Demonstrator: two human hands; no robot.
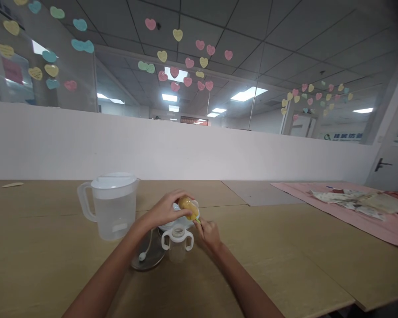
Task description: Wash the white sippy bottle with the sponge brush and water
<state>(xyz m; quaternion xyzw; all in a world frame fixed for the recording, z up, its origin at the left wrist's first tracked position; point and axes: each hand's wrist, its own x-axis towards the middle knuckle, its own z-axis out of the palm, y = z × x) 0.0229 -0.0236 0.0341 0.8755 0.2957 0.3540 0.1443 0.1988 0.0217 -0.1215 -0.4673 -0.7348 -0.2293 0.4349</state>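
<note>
yellow object (187, 205) is near the two-handled bottle (177, 249), gripped by the left hand (169, 208) with curved fingers, while the right hand (209, 233) pinches a green tip (198, 220) at its lower end. to the left stands a water pitcher (115, 211), and a dark plate (157, 252) is partly covered by the left forearm. one clear dish (185, 221) behind the bottle is mostly hidden.

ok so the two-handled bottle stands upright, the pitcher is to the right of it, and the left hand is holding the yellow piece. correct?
Not quite: the pitcher is to the left of the bottle, as the head view shows. The rest holds: bottle upright, left hand holding the yellow piece.
</note>
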